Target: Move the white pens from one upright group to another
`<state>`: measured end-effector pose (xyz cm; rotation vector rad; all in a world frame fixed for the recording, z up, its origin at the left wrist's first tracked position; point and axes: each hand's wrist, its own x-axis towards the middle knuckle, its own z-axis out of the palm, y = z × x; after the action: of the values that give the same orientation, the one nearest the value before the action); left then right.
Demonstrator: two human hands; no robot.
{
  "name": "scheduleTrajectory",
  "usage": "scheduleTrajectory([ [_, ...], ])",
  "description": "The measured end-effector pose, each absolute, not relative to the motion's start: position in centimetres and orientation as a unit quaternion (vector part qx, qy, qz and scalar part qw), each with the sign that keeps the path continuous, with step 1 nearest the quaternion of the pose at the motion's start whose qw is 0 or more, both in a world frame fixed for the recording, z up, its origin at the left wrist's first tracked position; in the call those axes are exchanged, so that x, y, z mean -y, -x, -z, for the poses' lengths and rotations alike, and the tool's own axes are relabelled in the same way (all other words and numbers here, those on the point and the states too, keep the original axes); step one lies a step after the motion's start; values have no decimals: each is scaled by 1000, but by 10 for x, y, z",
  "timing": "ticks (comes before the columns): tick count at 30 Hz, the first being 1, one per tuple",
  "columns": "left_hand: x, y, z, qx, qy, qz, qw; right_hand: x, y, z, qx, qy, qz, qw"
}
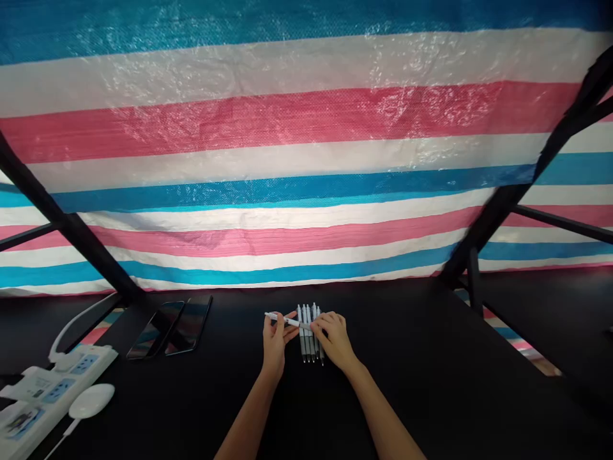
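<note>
"On the flat black table [431,370], what is that person busy with?"

"Pens! See the neat row of slim white pens with grey lower ends [308,345]? They lie side by side, with their pointed tips toward the person. I think there are about five, but a hand hides part of the row."

"And the one up in the hands?"

"That is another slim white pen with a grey end [290,321]. It slants sideways, and its grey end crosses in front of the left pens of the row. I can't tell if it touches them."

"How is it held?"

"The left hand [274,348], just left of the row, pinches it between thumb and fingers. The right hand [339,342] is bent over the right side of the row. Its thumb and finger are by the grey end, but I can't tell if they squeeze it."

"What else is around?"

"Left of the row lie two thin, dark, shiny slabs like phones [157,329], side by side. Farther left, and closer to the person, is a long white plastic power strip with blue socket patches [73,381]. Next to it sits a smooth white oval thing with a cord [92,401]. Behind the row hangs a big shiny plastic sheet with blue, white and pink stripes [297,115]."
</note>
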<state>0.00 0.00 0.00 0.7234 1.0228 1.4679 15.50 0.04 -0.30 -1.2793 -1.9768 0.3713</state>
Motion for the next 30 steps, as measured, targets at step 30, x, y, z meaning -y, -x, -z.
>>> scheduleTrajectory([
  [30, -2, 2, 3, -410, -292, -641, 579, -2, -158, 7, 751, 532, -108, 375],
])
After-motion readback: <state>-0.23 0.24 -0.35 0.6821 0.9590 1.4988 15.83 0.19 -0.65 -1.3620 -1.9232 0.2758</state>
